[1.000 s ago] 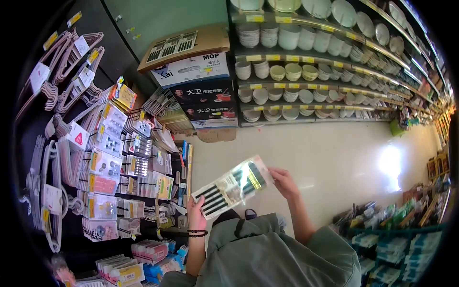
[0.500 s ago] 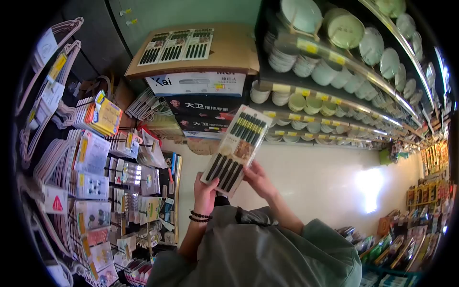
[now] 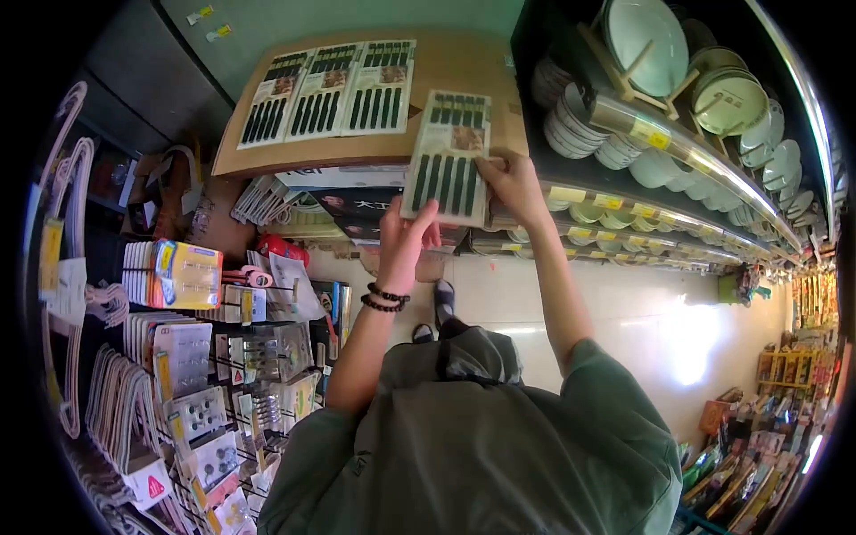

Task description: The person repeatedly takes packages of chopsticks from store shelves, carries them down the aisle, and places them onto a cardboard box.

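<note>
1. While both hands hold it out ahead of the body, the flat pack of dark sticks (image 3: 446, 159) lies just beyond the left hand (image 3: 407, 236) and to the left of the right hand (image 3: 514, 185).

2. Its long axis points away from the person, the far end leaning slightly right, roughly parallel to three similar packs (image 3: 381, 87) laid side by side on a cardboard top (image 3: 477, 71).

3. That row sits ahead of the hands and to their left. The left hand is more nearly in line with it, whereas the right hand reaches farther forward. The held pack's far end overlaps the cardboard in view; whether they touch, I cannot tell.

4. The left hand is closed partway around the near end of the pack, thumb on the front face, fingers largely hidden underneath. A dark bead bracelet (image 3: 386, 298) circles that wrist.

5. The right hand pinches the right long edge, thumb and fingers drawn nearly together; what its hidden fingertips do behind the pack cannot be seen.

6. Bowls (image 3: 575, 125) and plates (image 3: 646, 46) stand on shelves to the right of the right hand, apart from it.
</note>
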`<state>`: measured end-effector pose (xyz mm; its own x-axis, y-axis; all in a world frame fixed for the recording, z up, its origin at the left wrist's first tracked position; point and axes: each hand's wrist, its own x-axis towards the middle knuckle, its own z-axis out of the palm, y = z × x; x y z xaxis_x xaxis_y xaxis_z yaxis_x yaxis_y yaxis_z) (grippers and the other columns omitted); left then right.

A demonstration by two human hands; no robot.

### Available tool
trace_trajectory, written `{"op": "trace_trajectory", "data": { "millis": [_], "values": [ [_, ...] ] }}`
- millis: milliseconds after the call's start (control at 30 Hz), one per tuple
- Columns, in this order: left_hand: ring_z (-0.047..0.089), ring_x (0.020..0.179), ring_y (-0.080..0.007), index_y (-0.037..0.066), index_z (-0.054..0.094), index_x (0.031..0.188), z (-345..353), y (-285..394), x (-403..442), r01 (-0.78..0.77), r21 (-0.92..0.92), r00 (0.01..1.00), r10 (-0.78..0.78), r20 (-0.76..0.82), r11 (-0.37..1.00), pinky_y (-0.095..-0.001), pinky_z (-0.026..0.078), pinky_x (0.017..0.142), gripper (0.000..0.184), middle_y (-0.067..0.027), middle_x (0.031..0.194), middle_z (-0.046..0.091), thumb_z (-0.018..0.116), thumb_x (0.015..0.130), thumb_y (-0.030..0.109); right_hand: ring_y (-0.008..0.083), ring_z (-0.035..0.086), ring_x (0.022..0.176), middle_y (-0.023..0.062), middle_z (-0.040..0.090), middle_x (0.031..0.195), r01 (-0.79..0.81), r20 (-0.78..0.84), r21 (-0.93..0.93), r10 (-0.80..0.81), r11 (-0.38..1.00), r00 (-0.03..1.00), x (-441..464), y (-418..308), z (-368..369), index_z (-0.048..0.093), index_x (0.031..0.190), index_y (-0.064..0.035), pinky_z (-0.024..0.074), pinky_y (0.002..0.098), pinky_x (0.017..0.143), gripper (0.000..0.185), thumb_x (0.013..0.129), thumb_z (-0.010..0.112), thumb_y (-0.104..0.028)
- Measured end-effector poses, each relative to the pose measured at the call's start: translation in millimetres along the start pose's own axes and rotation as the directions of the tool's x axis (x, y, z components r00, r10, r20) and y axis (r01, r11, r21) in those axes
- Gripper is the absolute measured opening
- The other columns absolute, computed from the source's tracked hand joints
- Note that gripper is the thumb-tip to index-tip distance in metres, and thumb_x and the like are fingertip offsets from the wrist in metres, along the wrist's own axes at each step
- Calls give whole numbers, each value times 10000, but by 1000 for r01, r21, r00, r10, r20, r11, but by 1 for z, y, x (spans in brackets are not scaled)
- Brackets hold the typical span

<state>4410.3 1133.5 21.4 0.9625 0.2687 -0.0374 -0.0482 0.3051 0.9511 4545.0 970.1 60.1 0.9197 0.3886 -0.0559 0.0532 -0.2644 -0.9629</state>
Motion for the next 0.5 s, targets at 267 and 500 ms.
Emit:
{"op": "trace_trajectory", "data": {
  "millis": [267,500],
  "values": [
    [607,596,-125,-14,464,1347,15,-3,81,-289,331,927,349,-136,898,-246,457,536,499,-45,769,664,661,942,200,449,519,1216,271,491,1370,366,33,-627,-446,688,894,62,1,12,536,1343,-58,462,496,982,597,845,717,-334],
    [606,598,-343,19,579,1293,18,48,107,-117,986,992,63,110,120,-411,486,540,467,-137,702,634,701,886,212,477,297,1402,302,307,1508,505,283,-633,-432,587,856,78,4,1,481,1395,-48,288,504,1149,778,765,773,-396]
  ]
}}
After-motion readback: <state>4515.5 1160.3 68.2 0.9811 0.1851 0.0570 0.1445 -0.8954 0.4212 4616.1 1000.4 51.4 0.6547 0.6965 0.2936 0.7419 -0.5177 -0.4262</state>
